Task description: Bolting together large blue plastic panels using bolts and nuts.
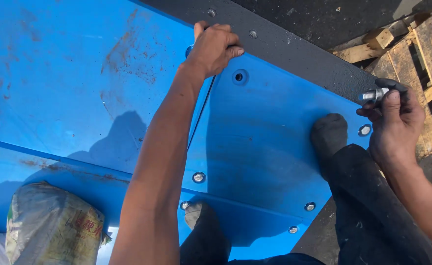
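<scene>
One bolt was pinched in the right hand beside the blue panel's edge, the left hand gripped its upper rim, and a slip could have dropped the bolt among the wooden pallets.

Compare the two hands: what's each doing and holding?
The left hand reaches far forward, fingers curled over the top edge of the blue panel; the right hand stays near the panel's right edge. The left hand shows no fastener; the right hand pinches a silver bolt. Both are bare.
</scene>
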